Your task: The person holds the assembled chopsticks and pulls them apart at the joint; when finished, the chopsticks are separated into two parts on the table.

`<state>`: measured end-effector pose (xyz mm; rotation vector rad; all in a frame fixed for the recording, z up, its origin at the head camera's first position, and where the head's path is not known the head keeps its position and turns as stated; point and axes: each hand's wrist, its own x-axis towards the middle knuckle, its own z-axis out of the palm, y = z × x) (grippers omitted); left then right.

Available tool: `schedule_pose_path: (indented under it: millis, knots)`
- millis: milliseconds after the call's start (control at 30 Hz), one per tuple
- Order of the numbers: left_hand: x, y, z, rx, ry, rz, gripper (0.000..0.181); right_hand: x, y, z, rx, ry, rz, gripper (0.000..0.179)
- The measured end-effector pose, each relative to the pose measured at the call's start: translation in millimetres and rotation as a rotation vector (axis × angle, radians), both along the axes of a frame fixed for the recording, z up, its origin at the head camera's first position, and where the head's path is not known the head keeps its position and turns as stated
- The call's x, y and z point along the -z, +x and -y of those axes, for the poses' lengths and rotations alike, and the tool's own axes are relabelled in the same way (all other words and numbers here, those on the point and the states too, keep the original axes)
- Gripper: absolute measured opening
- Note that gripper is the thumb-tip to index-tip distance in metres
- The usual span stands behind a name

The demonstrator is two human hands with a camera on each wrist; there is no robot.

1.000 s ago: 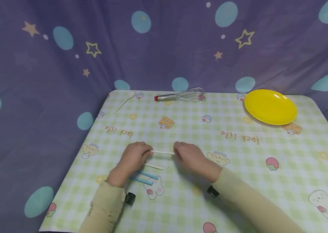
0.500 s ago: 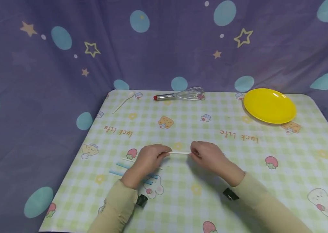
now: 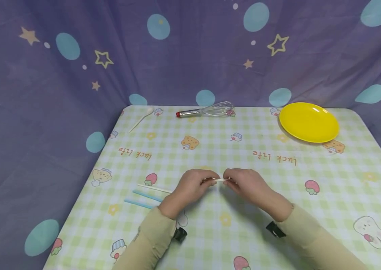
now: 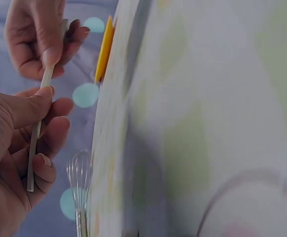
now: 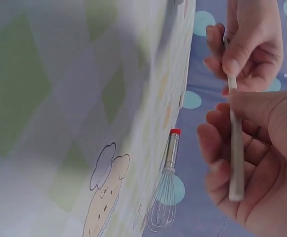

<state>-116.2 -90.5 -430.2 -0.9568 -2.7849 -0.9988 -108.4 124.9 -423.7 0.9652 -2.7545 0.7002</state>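
Both hands hold one slim white chopstick (image 3: 220,180) crosswise over the middle of the checked cloth. My left hand (image 3: 193,183) pinches one part between thumb and fingers. Close beside it, my right hand (image 3: 249,183) pinches the other part, leaving a short piece showing between the fingertips. In the left wrist view, the chopstick (image 4: 46,77) runs across the left hand's fingers. Its thicker end (image 5: 237,173) lies along the right hand's curled fingers in the right wrist view. Left of the hands lie another white chopstick (image 3: 154,188) and two blue chopsticks (image 3: 147,195), partly hidden by the left forearm.
A white spoon (image 3: 139,120) lies at the back left of the table. The wire whisk (image 3: 190,113) with a red handle tip is at the back middle. At the back right sits a yellow plate (image 3: 308,122). A purple patterned curtain (image 3: 190,56) hangs behind.
Both hands have moved right with the white chopstick, away from the other chopsticks. The gap between the hands has narrowed, so less of the chopstick shows between them.
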Motion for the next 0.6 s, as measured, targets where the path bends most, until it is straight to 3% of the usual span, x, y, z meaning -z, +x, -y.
schedule_pose_path:
  millis: [267,600]
  knots:
    - [0.4,0.5,-11.4,0.026,0.095,0.036,0.009,0.8,2.8,-3.6,0.019,-0.028,-0.035,0.008]
    - [0.3,-0.6,-17.8,0.042,0.103,0.076,0.006,4.4,3.8,-7.7,0.011,-0.057,-0.067,0.007]
